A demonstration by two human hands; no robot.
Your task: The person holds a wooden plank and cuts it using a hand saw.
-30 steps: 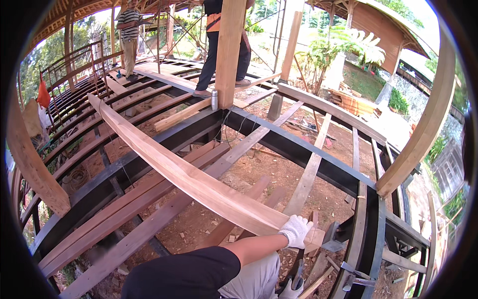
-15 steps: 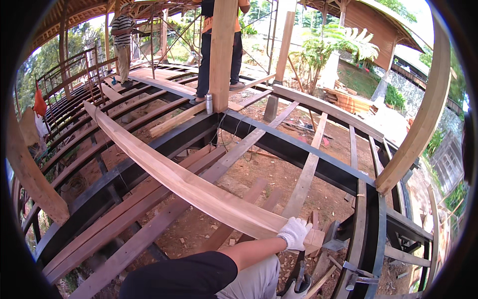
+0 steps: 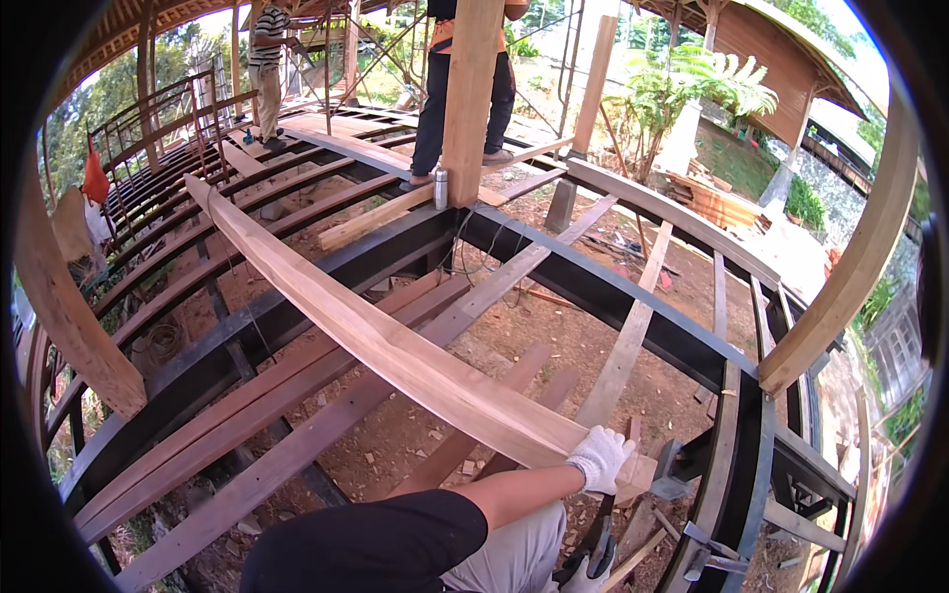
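My left hand (image 3: 600,459), in a white glove, grips the near end of a long, pale wooden plank (image 3: 386,351), its fingers bent over the edge. The plank lies diagonally across darker boards (image 3: 277,395) and black steel beams, its far end at upper left. Below it, at the bottom edge, my right hand (image 3: 591,571), also gloved, is closed on a dark hand tool (image 3: 593,534) whose exact kind I cannot make out. A hammer-like metal tool (image 3: 707,553) rests on the beam to the right.
Steel beams (image 3: 554,272) and joists frame gaps above dirt ground. Timber posts (image 3: 468,109) (image 3: 833,277) (image 3: 74,326) rise around me. Two co-workers (image 3: 267,74) (image 3: 430,124) stand on the frame ahead. A metal flask (image 3: 441,188) stands by the middle post; scaffolding and a fern are behind.
The view has shifted a little, moving the scene slightly within the picture. Both my hands and the plank keep nearly the same positions relative to the frame structure.
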